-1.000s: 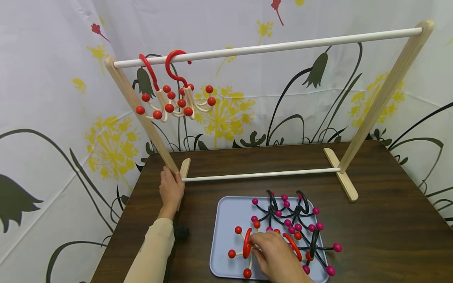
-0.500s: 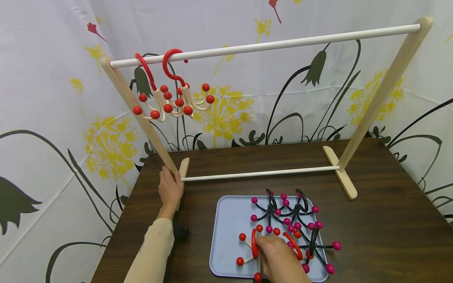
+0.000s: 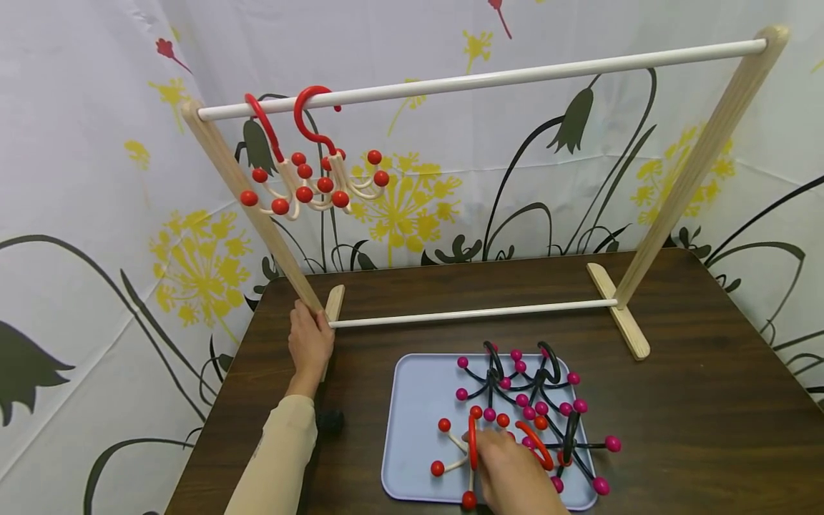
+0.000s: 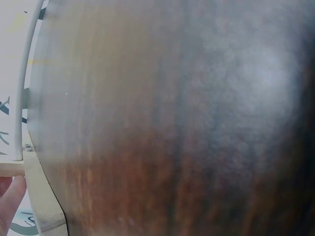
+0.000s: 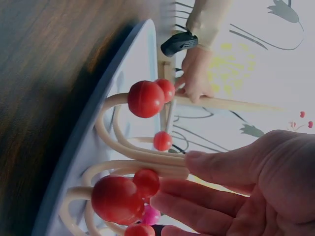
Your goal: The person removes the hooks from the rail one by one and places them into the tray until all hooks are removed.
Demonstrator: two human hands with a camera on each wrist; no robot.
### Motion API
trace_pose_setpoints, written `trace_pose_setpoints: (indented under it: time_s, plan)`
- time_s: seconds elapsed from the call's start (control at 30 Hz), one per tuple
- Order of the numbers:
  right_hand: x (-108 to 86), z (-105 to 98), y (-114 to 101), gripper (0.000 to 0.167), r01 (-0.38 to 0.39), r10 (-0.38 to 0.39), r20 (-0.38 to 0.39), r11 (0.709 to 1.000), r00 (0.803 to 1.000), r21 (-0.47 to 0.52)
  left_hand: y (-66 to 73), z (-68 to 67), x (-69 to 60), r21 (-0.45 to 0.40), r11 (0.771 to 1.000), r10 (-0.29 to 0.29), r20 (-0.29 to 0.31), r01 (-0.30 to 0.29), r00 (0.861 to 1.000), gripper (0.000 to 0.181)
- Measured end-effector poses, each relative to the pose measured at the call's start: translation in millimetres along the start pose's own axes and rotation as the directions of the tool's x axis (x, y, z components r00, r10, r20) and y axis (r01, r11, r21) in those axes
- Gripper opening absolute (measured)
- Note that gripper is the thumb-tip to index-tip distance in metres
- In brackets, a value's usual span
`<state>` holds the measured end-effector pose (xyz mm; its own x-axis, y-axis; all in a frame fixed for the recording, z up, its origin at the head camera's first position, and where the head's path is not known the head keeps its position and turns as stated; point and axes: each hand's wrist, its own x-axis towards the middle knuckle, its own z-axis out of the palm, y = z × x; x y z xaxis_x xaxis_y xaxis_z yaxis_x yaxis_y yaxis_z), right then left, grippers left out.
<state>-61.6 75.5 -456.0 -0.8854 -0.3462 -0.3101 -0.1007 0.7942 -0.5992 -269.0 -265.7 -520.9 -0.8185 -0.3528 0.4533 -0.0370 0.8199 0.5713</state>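
Note:
My right hand (image 3: 511,468) is low over the pale blue tray (image 3: 408,400). It pinches the cream stem (image 5: 172,164) of a hook hanger with a red hook (image 3: 473,443) and curved, red-ball-tipped arms. The hanger stands upright, balls low at the tray; in the right wrist view the hand covers its hook. My left hand (image 3: 309,343) grips the foot of the rack's left wooden post (image 3: 257,207). A fingertip (image 4: 18,187) touches the wood in the left wrist view. Two similar hangers, one with a red hook (image 3: 267,129), hang at the left of the white top bar (image 3: 483,84).
Beside my right hand lies another red hook (image 3: 533,443). Several black hangers (image 3: 492,379) with magenta balls share the tray, one overhanging its right edge. The white lower bar (image 3: 473,315) crosses behind the tray. A flowered cloth (image 3: 96,143) hangs behind the dark table (image 3: 708,429).
The hanger in my right hand has shifted right within the tray, turning slightly, as the fingers moved onto its stem. My left hand stays at the post; the view tilted slightly.

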Motion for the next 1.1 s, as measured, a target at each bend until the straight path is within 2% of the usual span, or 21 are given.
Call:
trace_pose_setpoints:
  time_s: [0.2,0.33,0.43,0.5,0.63,0.73,0.8,0.83,0.9,0.97,1.03,1.07,1.1]
  plan:
    - [-9.4,-7.2,-1.9,0.023,0.035,-0.036,0.029,0.998,0.999,0.047,0.0,-0.4,-0.8,0.001,1.000,-0.008,0.006,0.008,1.000,0.030]
    - [-18.7,-18.0,-4.3,0.044,0.062,-0.068,0.063,0.995,0.996,0.081,0.0,0.2,-1.8,-0.002,1.000,0.001,0.005,-0.001,1.000,0.030]
    - [-26.8,-27.7,-7.4,0.064,0.073,-0.078,0.061,0.995,0.995,0.071,0.5,0.9,-1.8,-0.002,1.000,0.004,0.007,-0.004,1.000,0.030]
    - [-32.3,-34.7,-9.1,0.071,0.071,-0.074,0.051,0.995,0.996,0.067,1.1,1.5,-1.6,-0.001,1.000,0.001,0.012,-0.001,1.000,0.031]
    - [-41.0,-53.8,-12.0,0.068,0.062,-0.064,0.037,0.997,0.997,0.052,0.7,2.6,-1.4,-0.002,1.000,-0.003,0.017,0.003,1.000,0.030]
    - [-48.2,-72.6,-18.7,0.060,0.072,-0.071,-0.040,0.997,0.997,0.020,0.2,3.0,-1.2,-0.001,1.000,-0.004,0.008,0.004,1.000,0.030]
    - [-53.0,-86.4,-27.5,0.054,0.106,-0.110,-0.141,0.994,0.984,-0.035,0.1,2.8,-1.0,-0.003,1.000,-0.001,0.000,0.001,1.000,0.029]
    - [-54.6,-93.2,-32.7,0.051,0.134,-0.145,-0.201,0.989,0.969,-0.069,0.2,2.7,-1.0,-0.004,1.000,0.000,-0.003,0.000,1.000,0.029]
    - [-54.5,-106.1,-42.1,0.046,0.217,-0.253,-0.328,0.966,0.910,-0.144,0.4,2.3,-0.9,-0.006,1.000,0.000,-0.005,0.000,1.000,0.029]
    - [-48.5,-118.6,-50.5,0.042,0.315,-0.382,-0.419,0.923,0.824,-0.220,0.5,1.5,-0.6,-0.008,1.000,-0.001,-0.003,0.001,1.000,0.029]
    - [-36.0,-130.2,-57.1,0.039,0.407,-0.487,-0.470,0.874,0.737,-0.267,0.5,0.7,-0.4,-0.008,1.000,-0.002,0.000,0.002,1.000,0.029]
    - [-27.6,-135.9,-60.4,0.040,0.446,-0.522,-0.480,0.853,0.705,-0.272,0.0,0.4,-0.2,-0.007,1.000,0.000,0.002,0.000,1.000,0.029]
    - [-18.2,-141.6,-64.3,0.040,0.482,-0.547,-0.482,0.836,0.685,-0.264,-0.4,0.2,0.2,-0.006,1.000,0.000,0.002,0.000,1.000,0.030]
